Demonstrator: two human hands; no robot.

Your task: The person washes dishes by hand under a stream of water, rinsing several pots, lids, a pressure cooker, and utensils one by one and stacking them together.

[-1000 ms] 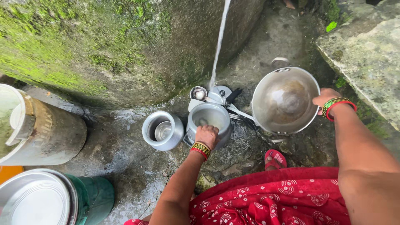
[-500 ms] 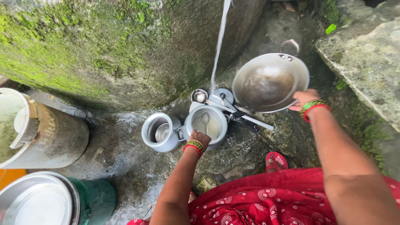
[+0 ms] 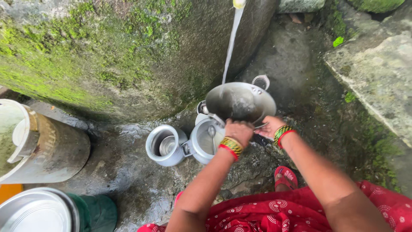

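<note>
A round steel wok (image 3: 240, 101) with ring handles sits under the falling stream of water (image 3: 229, 45), raised over the other dishes. My right hand (image 3: 271, 126) grips its near rim. My left hand (image 3: 238, 130) rests on the same near rim, fingers curled over the edge. Just below it stands a steel pot (image 3: 206, 138) with a spoon (image 3: 211, 134) inside. A small steel jug (image 3: 165, 145) with a cup in it stands to the pot's left. A small steel bowl (image 3: 201, 107) peeks out behind the wok.
A mossy stone wall (image 3: 98, 56) rises behind the wet stone floor. A large metal vessel (image 3: 40, 139) lies at the left; a steel lid on a green container (image 3: 51, 211) sits bottom left. A stone slab (image 3: 377, 81) borders the right. My red sandal (image 3: 285, 177) and red skirt are below.
My right hand swung the wok left, from beside the dishes to under the water stream. My left hand left the pot and came up onto the wok's near rim.
</note>
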